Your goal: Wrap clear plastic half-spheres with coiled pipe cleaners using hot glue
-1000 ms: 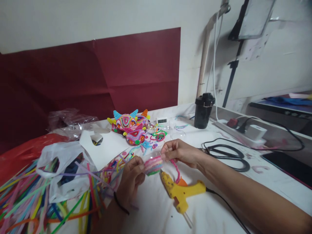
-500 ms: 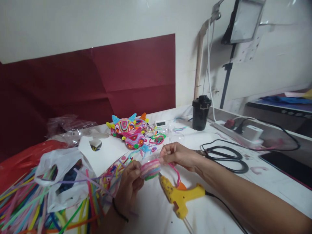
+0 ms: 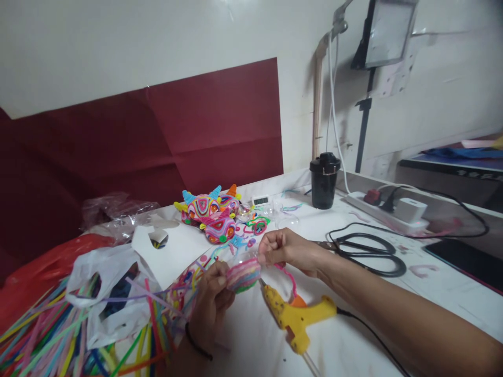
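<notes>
The small digital display [image 3: 260,200] shows digits too blurred to read.

Coiled disc [image 3: 243,275] between the fingers [image 3: 264,255]: pink, with purple, yellow and green bands. Glue gun [image 3: 301,317] just below the fingers: yellow, orange trigger. Craft figures [image 3: 210,212] beyond the fingers: concentric pink, blue, yellow swirls. Desk [image 3: 353,335]: white. Cup [image 3: 324,180]: black.
</notes>
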`<state>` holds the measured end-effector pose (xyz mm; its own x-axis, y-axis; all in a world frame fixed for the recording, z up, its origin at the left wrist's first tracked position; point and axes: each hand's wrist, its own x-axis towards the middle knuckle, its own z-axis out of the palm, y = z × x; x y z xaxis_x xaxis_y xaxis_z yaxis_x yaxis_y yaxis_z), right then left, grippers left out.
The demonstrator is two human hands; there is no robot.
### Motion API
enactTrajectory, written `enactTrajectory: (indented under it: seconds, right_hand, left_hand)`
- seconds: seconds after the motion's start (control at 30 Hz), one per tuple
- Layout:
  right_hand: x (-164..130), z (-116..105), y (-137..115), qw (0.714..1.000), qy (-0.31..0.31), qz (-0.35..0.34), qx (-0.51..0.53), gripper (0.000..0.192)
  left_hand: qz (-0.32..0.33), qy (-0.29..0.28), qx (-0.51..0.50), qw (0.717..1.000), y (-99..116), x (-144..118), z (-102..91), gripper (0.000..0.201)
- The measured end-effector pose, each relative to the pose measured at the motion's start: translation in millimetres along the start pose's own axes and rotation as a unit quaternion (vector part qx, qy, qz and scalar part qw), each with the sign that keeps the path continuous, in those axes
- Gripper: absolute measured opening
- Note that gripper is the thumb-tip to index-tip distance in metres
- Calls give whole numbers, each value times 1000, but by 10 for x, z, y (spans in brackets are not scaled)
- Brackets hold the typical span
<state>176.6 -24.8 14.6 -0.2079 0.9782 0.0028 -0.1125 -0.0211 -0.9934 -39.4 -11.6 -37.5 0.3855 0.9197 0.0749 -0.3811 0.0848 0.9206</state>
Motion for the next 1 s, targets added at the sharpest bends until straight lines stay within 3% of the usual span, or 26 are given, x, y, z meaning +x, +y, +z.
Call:
enactTrajectory:
  seconds: [0.43, 0.73, 1.0]
  right_hand:
    - [10, 3, 39, 1000, -18, -7, 20, 41]
    - [0, -4, 79, 998, -62, -3, 15, 31]
    - [-17, -18, 94, 997, -73, 7, 6, 27]
  left_hand:
    - [7, -46, -41, 998, -20, 18, -27, 26]
    - [-12, -55, -67, 996, 4, -5, 1, 29]
    - [-27, -30, -57, 998, -29, -49, 22, 26]
